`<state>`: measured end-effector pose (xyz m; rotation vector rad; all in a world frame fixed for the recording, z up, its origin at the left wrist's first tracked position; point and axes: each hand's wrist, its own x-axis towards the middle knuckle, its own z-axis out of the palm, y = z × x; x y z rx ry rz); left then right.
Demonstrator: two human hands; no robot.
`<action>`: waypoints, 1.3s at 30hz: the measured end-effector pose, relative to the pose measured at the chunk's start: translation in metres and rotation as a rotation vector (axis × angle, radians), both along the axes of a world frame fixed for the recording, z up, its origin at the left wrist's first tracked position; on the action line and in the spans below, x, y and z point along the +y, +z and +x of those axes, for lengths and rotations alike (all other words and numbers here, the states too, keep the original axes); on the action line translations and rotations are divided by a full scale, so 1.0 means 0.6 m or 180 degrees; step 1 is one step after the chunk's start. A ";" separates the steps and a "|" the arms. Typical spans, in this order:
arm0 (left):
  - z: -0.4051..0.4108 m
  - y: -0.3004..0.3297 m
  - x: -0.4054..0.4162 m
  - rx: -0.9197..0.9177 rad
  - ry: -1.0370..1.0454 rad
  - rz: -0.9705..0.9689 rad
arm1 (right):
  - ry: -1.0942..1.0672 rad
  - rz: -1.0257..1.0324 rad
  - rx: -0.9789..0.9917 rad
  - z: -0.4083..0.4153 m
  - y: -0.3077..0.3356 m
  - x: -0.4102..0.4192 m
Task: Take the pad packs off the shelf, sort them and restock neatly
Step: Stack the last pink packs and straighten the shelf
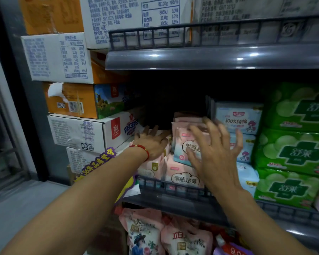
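Observation:
Pink pad packs point(184, 176) sit stacked at the left end of the dark shelf point(175, 199), behind its low wire rail. An upper row of pink packs point(182, 142) stands on them. My left hand point(152, 142), with a red string at the wrist, rests flat with straight fingers on the leftmost pink packs point(153, 168). My right hand point(213, 150) is spread with fingers apart in front of the upper pink packs, holding nothing. Light blue pad packs point(238, 117) stand just right of the pink ones. Green packs point(293, 148) are stacked further right.
Cardboard cartons point(77, 131) are piled against the shelf's left side. An upper shelf point(210, 56) with a wire rail overhangs closely. Pink and printed bags point(145, 234) fill the shelf below. A purple and yellow tag point(99, 161) hangs at the left corner.

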<state>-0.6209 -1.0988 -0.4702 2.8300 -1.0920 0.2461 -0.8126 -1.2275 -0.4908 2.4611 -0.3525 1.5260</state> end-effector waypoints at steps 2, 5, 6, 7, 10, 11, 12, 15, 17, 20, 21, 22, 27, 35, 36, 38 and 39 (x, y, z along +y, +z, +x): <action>-0.005 -0.006 0.006 0.0088 -0.0010 -0.0131 | 0.0037 0.0320 0.0116 0.002 -0.002 -0.010; -0.029 0.011 0.006 0.0064 0.0029 -0.0247 | 0.0589 0.0292 0.0116 0.010 -0.003 -0.015; -0.019 0.007 0.000 0.0110 -0.0005 -0.0285 | 0.0734 0.0230 0.0089 0.013 -0.001 -0.016; 0.050 -0.035 -0.016 0.0180 0.0043 -0.0196 | 0.0842 0.0188 0.0087 0.015 0.000 -0.017; 0.217 -0.120 -0.043 0.0813 0.0410 -0.0075 | 0.1014 0.0215 0.0200 0.026 0.002 -0.008; 0.201 -0.111 -0.037 0.1157 0.0340 -0.0126 | 0.0991 0.0245 0.0236 0.030 0.002 -0.004; 0.156 -0.079 -0.028 0.1115 0.0271 -0.0044 | 0.0927 0.0264 0.0253 0.034 0.002 -0.001; -0.022 0.024 0.006 0.0590 -0.0022 0.0094 | 0.0722 0.0378 0.0319 0.036 -0.007 0.008; -0.021 0.025 0.001 0.0688 -0.0071 0.0134 | 0.0669 0.0460 0.0361 0.033 -0.011 0.008; -0.003 0.031 0.002 0.0168 -0.0141 0.0000 | 0.0582 0.0478 0.0464 0.030 -0.008 0.006; 0.001 0.032 0.006 0.0016 -0.0153 -0.0072 | 0.0544 0.0470 0.0504 0.029 -0.006 0.007; -0.005 0.035 0.008 -0.0086 -0.0197 0.0087 | 0.0509 0.0473 0.0534 0.028 -0.005 0.009; -0.055 0.046 0.022 0.0009 -0.0020 0.0422 | 0.0435 0.0570 0.0519 0.025 -0.001 0.018; -0.038 0.049 0.018 0.0321 -0.0207 0.0778 | 0.0291 0.0505 0.0423 0.031 -0.005 0.020; -0.031 0.049 0.014 0.0440 -0.0236 0.0640 | 0.0274 0.0487 0.0427 0.031 -0.005 0.019; -0.026 0.047 0.014 0.0496 -0.0303 0.0685 | 0.0236 0.0457 0.0453 0.031 -0.003 0.015; -0.031 0.047 0.019 0.0522 -0.0321 0.0736 | 0.0233 0.0461 0.0470 0.030 -0.003 0.014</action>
